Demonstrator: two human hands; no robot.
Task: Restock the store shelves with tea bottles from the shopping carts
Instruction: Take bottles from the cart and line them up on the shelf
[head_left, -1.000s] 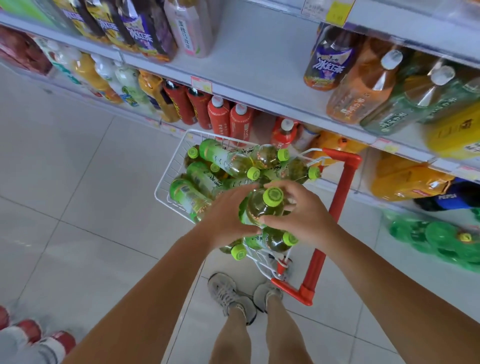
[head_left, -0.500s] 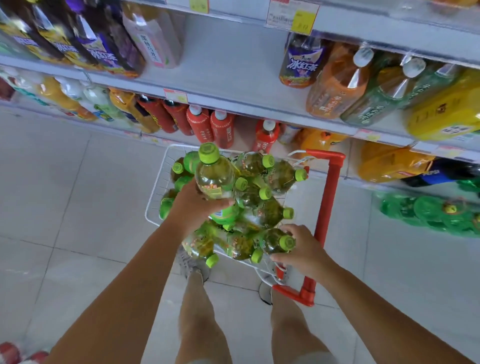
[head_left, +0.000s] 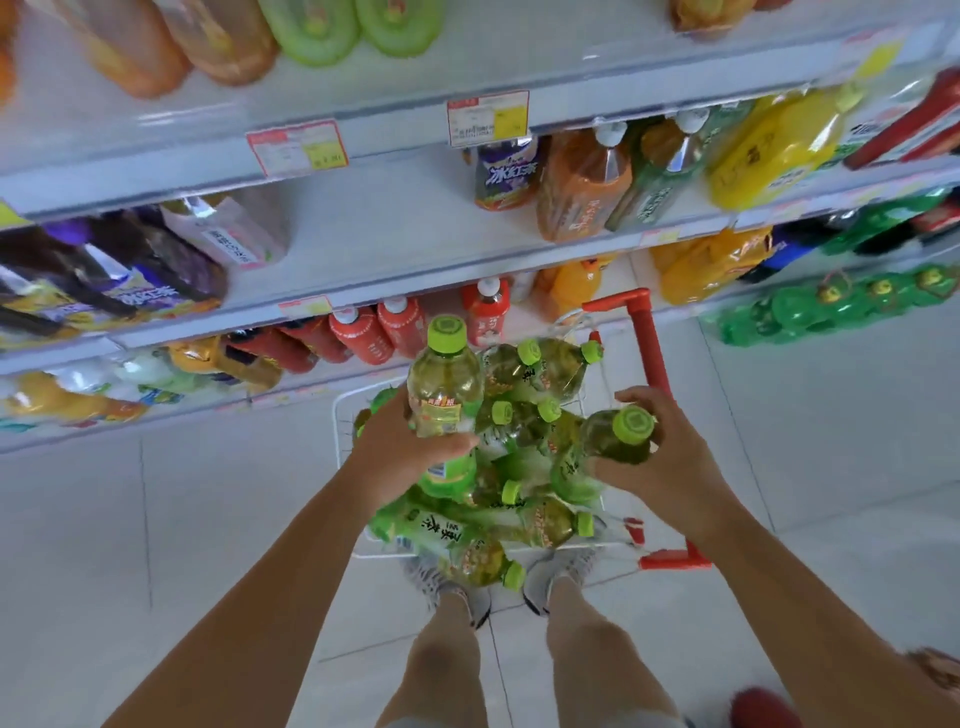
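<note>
A white wire shopping cart (head_left: 343, 410) with a red handle (head_left: 652, 353) stands below me, piled with several green-capped tea bottles (head_left: 524, 415). My left hand (head_left: 400, 452) grips one tea bottle (head_left: 444, 384) upright, lifted above the pile. My right hand (head_left: 670, 462) holds a second tea bottle (head_left: 608, 441) by its shoulder, cap pointing up, just over the cart's right side.
Store shelves (head_left: 415, 228) rise straight ahead with a bare stretch in the middle tier. Purple, orange and yellow bottles (head_left: 587, 182) stand on it to the right, red bottles (head_left: 384, 332) on the tier below. My feet (head_left: 457, 592) are under the cart on the tiled floor.
My left hand has raised its bottle higher. My right hand has picked a bottle out of the cart and lifted it. The view has tilted up toward the shelves.
</note>
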